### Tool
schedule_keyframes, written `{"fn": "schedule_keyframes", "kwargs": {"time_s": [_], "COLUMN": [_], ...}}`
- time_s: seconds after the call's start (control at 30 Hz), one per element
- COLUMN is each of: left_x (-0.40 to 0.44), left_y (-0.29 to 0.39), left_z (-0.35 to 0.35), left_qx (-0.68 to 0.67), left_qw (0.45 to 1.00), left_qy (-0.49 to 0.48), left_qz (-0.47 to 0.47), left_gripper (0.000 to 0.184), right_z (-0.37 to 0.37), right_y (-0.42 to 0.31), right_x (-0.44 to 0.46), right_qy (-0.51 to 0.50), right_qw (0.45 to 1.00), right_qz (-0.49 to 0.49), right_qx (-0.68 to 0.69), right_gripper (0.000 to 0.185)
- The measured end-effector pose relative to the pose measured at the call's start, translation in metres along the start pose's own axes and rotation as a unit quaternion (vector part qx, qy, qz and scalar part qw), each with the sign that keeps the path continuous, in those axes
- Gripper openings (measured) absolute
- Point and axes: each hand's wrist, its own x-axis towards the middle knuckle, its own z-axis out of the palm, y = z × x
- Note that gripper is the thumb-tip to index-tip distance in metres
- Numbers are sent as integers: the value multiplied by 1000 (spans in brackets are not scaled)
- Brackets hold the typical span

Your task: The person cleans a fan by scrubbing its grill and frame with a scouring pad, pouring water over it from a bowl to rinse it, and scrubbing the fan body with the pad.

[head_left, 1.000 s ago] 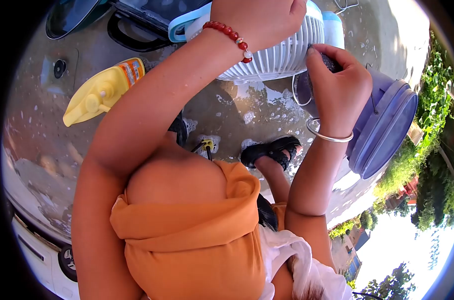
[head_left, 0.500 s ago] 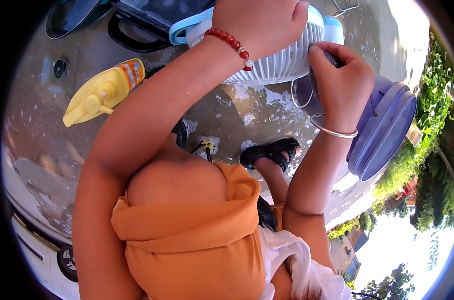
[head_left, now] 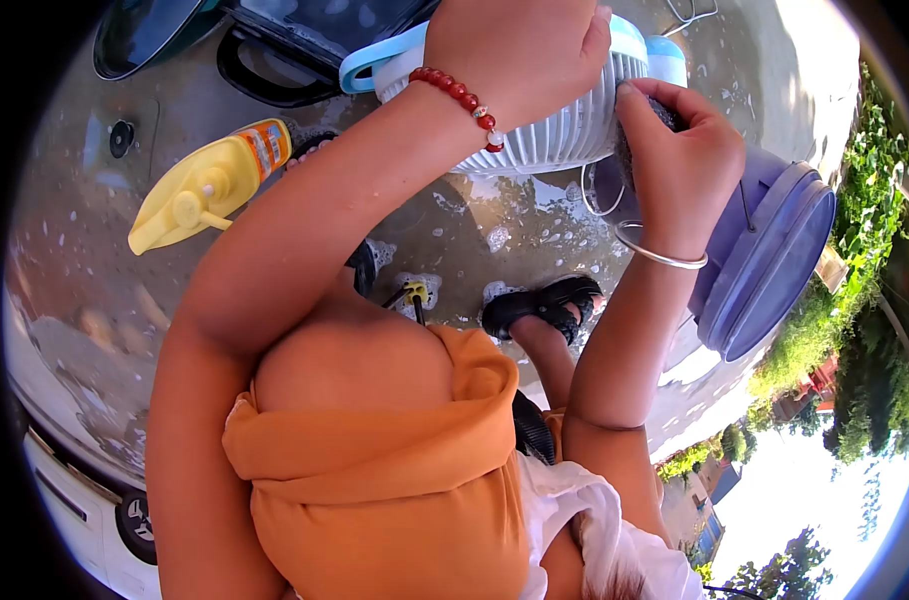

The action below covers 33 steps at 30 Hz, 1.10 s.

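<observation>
A white slatted fan (head_left: 554,130) with a light blue rim and handle is at the top of the view. My left hand (head_left: 519,50), with a red bead bracelet at its wrist, lies over the fan. Its thumb presses along the fan's side, while the other fingertips are cut off by the upper edge. My right hand (head_left: 684,150), a silver bangle on its wrist, pinches a dark grey scouring pad (head_left: 664,115) against the fan's right side. A thin white cord (head_left: 591,197) hangs in a loop below the fan.
A purple bucket (head_left: 764,255) lies tipped at the right. A yellow detergent bottle (head_left: 209,185) lies on the wet, soapy floor (head_left: 444,215) at left. Dark tubs (head_left: 274,55) stand at the upper left. A sandaled foot (head_left: 549,305) is below the fan.
My right hand has shifted slightly up and left with the scouring pad, along the fan's slats. The fan has tilted a little; my left hand stays over it.
</observation>
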Motion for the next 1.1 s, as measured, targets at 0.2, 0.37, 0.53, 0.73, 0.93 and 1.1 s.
{"fn": "schedule_keyframes", "kwargs": {"time_s": [0.2, 0.37, 0.53, 0.73, 0.93, 1.1], "left_x": [0, -2, 2, 6, -1, 3], "left_y": [-1, -3, -1, -6, 2, 0], "left_z": [0, 1, -2, -2, -3, -2], "left_qx": [-3, -22, -15, -14, -14, -12], "left_qw": [1000, 1000, 999, 1000, 1000, 1000], "left_qy": [-6, 8, -28, -2, -16, -5], "left_qz": [-6, 2, -10, -19, -4, -6], "left_gripper": [29, 29, 29, 29, 27, 25], "right_z": [6, -2, 15, -3, 6, -5], "right_y": [-6, -3, -4, 0, 7, 8], "right_x": [3, -16, 13, -3, 8, 1], "right_qy": [30, 13, 56, 46, 46, 1], "right_qw": [999, 997, 994, 998, 998, 1000], "right_qz": [-22, 64, -83, 5, -8, 11], "right_qx": [-11, 39, -37, 53, 52, 27], "right_gripper": [24, 25, 23, 23, 22, 22]}}
